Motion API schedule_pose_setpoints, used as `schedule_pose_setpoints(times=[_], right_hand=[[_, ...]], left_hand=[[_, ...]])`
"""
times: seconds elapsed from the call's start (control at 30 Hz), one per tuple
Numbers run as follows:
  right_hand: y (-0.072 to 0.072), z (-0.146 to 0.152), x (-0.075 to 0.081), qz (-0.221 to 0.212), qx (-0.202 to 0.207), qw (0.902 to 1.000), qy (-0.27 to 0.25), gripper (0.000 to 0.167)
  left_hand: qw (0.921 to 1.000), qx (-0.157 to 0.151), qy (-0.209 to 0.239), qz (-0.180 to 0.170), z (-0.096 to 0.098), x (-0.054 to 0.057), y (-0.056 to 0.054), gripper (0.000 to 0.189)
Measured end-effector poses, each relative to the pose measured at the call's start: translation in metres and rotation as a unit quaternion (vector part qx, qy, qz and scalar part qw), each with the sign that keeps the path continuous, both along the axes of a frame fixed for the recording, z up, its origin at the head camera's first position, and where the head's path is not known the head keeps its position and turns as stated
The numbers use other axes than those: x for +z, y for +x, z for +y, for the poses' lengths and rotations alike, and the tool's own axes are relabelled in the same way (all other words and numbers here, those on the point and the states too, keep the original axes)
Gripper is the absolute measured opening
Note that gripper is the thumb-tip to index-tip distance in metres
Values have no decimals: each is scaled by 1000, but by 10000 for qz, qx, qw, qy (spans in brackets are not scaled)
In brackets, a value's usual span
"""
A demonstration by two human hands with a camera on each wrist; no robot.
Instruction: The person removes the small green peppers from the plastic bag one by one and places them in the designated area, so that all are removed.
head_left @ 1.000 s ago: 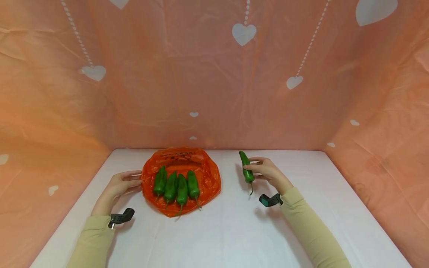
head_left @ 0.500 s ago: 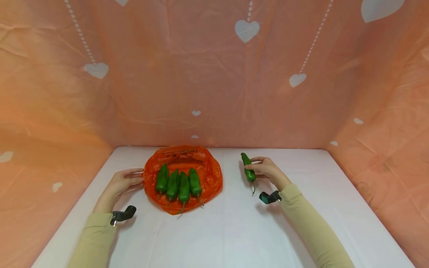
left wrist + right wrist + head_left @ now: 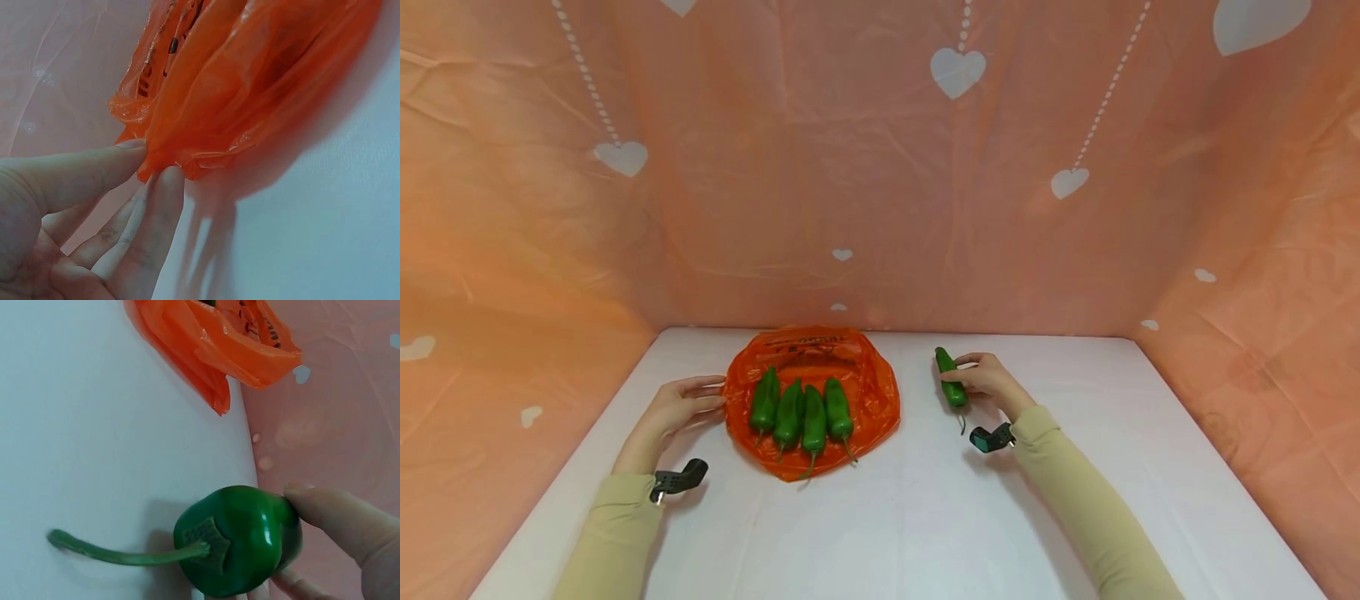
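Note:
An orange plastic bag [image 3: 872,392] lies spread on the white table, with several green peppers [image 3: 814,421] side by side on it, stems toward me. My left hand [image 3: 673,410] pinches the bag's left edge between thumb and finger; the left wrist view shows the bunched plastic [image 3: 169,159] at the fingertips. To the right of the bag, my right hand [image 3: 992,382] holds another green pepper [image 3: 953,387] between thumb and fingers. In the right wrist view this pepper [image 3: 234,531] has its curved stem pointing left, and the fingers beneath it are partly hidden.
White cloth covers the table [image 3: 865,542]. A pink-orange sheet with white hearts [image 3: 880,208] rises behind and along both sides. Black wrist cameras sit on the left [image 3: 681,479] and right [image 3: 991,438] wrists. Dark print marks the bag's far part.
My right hand has shifted slightly left with the pepper in its fingers, toward the bag. The left hand keeps its pinch on the bag edge. The head view has moved a little.

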State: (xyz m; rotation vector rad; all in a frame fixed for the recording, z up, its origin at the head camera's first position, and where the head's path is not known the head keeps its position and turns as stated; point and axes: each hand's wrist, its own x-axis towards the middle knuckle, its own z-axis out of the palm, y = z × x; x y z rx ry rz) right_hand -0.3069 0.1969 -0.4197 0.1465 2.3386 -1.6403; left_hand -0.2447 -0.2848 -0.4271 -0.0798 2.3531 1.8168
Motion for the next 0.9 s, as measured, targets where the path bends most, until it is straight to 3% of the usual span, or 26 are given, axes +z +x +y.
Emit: schedule_pose_setpoints(times=[0.4, 0.9], right_hand=[[-3, -6, -9, 157, 31, 9990, 408, 52], [-5, -13, -9, 429, -326, 9946, 888, 55]], left_hand=[[9999, 30, -120, -69, 0, -2, 0, 55], [10000, 16, 38, -89, 0, -2, 0, 56]])
